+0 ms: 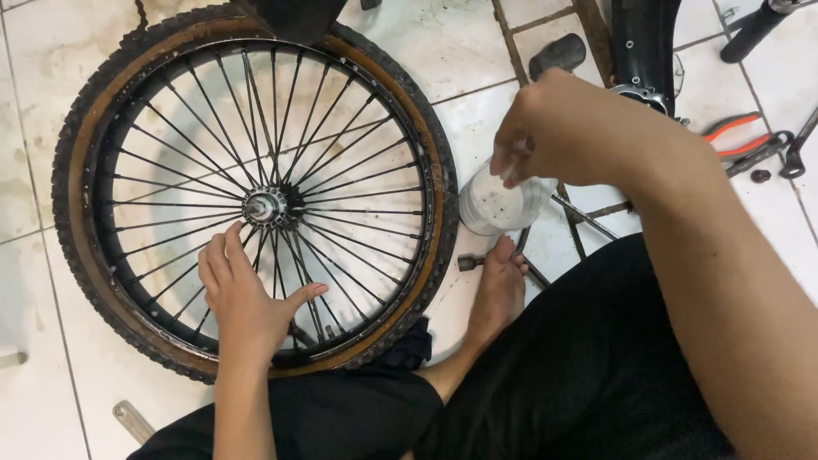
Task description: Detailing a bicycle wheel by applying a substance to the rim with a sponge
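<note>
Lying flat on the white tiled floor [34, 281] at the left, a bicycle wheel [253, 192] with knobby tyre, tan sidewall and thin dark spokes running to a metal hub [264, 205]; probably stiff at the rim and fairly heavy, spokes likely springy and greasy, so best gripped at the rim or tyre rather than the spokes. Resting open on the lower spokes just below the hub, left hand [243, 298], fingers spread, gripping nothing. Lying near the lower left edge, a flat metal tool [132, 419]. Standing just right of the wheel, a small clear jar [503, 204] with cloudy contents, likely glass, slick and fragile, safest held round its body. Hovering over the jar's mouth, right hand [567, 132], fingers pinched closed on something small and pale, too blurred to name. Sitting by the jar, a bare foot [498, 290] beside a short bolt [470, 262]. Scattered at the far right, red-handled pliers [734, 135] and dark bike parts [645, 47]. Showing stains and dark grout lines throughout, glossy floor tiles, probably slippery
</note>
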